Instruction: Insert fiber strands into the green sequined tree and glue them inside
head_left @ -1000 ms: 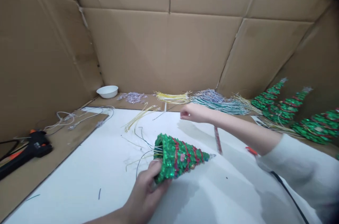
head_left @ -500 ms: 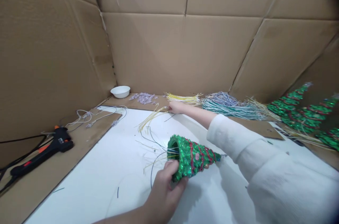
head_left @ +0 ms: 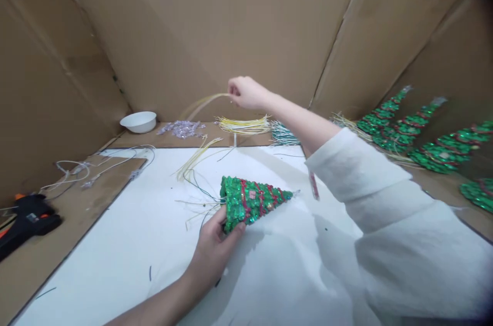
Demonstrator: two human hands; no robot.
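Four trees [head_left: 442, 155] at right; one bowl [head_left: 138, 122]. Left hand [head_left: 211, 248] grips fifth tree [head_left: 254, 204], sideways over worktop [head_left: 96, 259]: glittery green, red garland [head_left: 244, 193], pale tip [head_left: 296, 193]. Right hand [head_left: 249, 94], raised, pinches yellow wire [head_left: 208, 99]; blurred, count unclear.

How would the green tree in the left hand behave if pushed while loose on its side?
The green tree would probably roll in a curve, given its conical shape. It seems fairly light, as the left hand alone holds it by its wide end. Its thin, curved wires likely flex.
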